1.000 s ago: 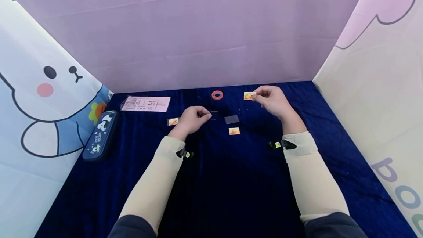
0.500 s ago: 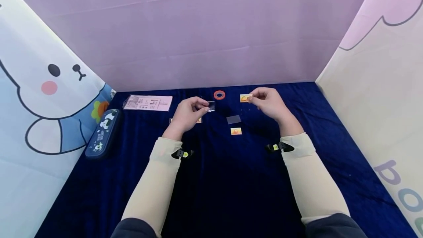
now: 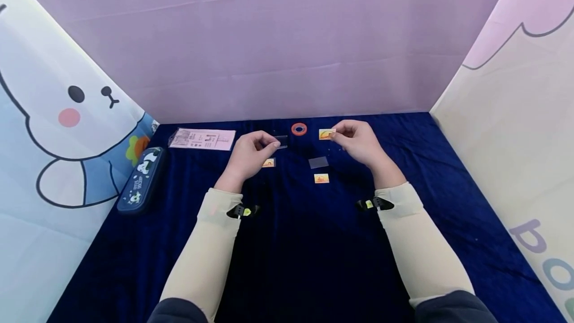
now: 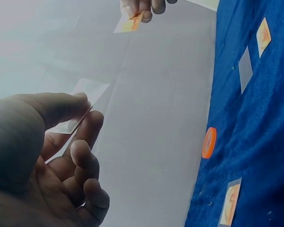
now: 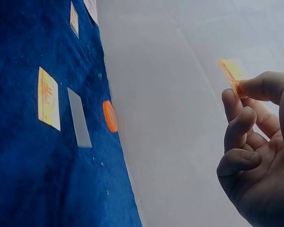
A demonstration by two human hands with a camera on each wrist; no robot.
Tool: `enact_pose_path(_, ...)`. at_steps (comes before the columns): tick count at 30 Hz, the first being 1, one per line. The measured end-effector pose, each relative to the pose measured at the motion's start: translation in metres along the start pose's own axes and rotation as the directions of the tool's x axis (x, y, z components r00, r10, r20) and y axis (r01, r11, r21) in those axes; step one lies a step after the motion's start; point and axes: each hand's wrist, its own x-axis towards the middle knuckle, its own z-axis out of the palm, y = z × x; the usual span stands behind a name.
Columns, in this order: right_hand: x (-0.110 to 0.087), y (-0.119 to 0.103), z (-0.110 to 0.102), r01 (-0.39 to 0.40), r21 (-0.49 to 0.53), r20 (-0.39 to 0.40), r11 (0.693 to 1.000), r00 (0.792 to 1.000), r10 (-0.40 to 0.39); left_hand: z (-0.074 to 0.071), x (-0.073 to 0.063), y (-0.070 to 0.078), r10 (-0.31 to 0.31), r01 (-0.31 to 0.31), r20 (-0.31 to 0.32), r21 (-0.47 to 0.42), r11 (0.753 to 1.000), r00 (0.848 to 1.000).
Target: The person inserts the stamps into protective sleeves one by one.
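Note:
My left hand [image 3: 251, 154] pinches a small clear plastic sleeve [image 4: 95, 91] between thumb and forefinger, raised above the cloth. Between the thumb and fingertips of my right hand [image 3: 358, 142] is a small yellow-orange stamp-like card [image 3: 326, 134], also off the table. The two hands are apart, with the sleeve and the card facing each other across a gap. Below them lie another yellow card [image 3: 321, 178] and a flat clear sleeve [image 3: 318, 162]. Partly behind my left hand is a card in a sleeve [image 3: 269, 162].
An orange-red ring, like a tape roll [image 3: 299, 129], lies near the back edge. A pink printed sheet in a clear cover [image 3: 202, 139] lies back left, with a dark blue panda pencil case [image 3: 141, 181] nearer me. Fabric walls enclose the dark blue cloth [image 3: 287, 263].
My left hand has risen and moved slightly left with the sleeve, uncovering the sleeved card below. My right hand has shifted left with its card. The head view has turned slightly.

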Motion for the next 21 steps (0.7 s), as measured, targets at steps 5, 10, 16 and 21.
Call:
enact_pose_path(5,-0.002,-0.007,0.006,0.049,0.006,-0.010,0.999,0.999,-0.049,-0.001,-0.001,0.002,0.001,-0.001,-0.010,-0.028,1.000,1.000)
enact_pose_path(10,-0.005,-0.018,0.012,0.091,0.016,-0.015,0.996,0.996,-0.090,0.001,-0.002,0.003,0.014,-0.014,-0.007,-0.089,0.996,1.000)
enact_pose_path(16,-0.008,-0.026,0.018,0.136,0.031,-0.023,0.990,0.990,-0.136,0.002,-0.003,0.005,0.001,0.000,0.012,-0.150,0.989,1.000)
enact_pose_path(21,-0.010,-0.031,0.023,0.149,0.042,-0.024,0.988,0.989,-0.149,0.004,-0.005,0.006,-0.011,0.018,0.038,-0.196,0.980,0.999)
